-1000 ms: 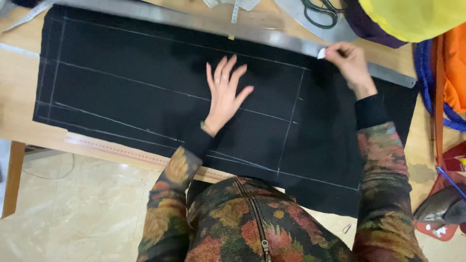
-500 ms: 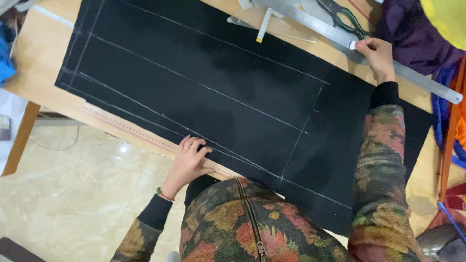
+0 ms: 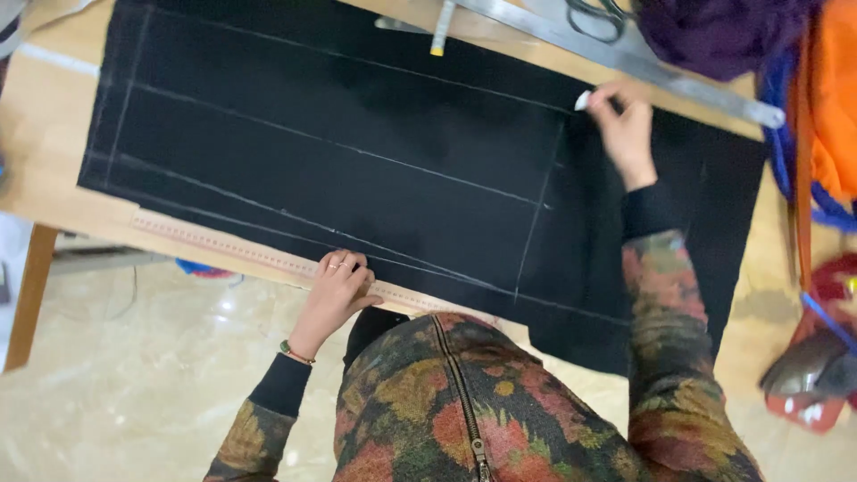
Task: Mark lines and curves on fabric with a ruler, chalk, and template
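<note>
Black woven cloth (image 3: 357, 152), marked with long pale chalk lines, lies spread flat over a light wooden table (image 3: 54, 192), its near edge running just inside the table's near side. The person's right hand (image 3: 625, 134) rests on the cloth at the far right, fingers pinched narrowly around a small white piece of tailor's chalk (image 3: 582, 100), whose tip sits where a long chalk line meets a short crossing one, just near of a long steel straightedge (image 3: 625, 62) lying aslant along the table's far side; the pinch looks suited to fine marking. The left hand (image 3: 335, 290) is at the near edge, fingers curled down over a pale wooden measuring stick (image 3: 223, 245) that lies along the table's rim beside the cloth; whether it is gripping the stick or only pressing on it cannot be told, though the hand seems placed to steady cloth and stick together. The chalk is thus well apart from the left hand, across the cloth's width. A pair of dark-handled scissors (image 3: 600, 11) lies beyond the straightedge, purple fabric (image 3: 714, 31) and orange fabric (image 3: 835, 98) are heaped at the far right, and a grey and red clothes iron (image 3: 808, 375) stands at the near right.
</note>
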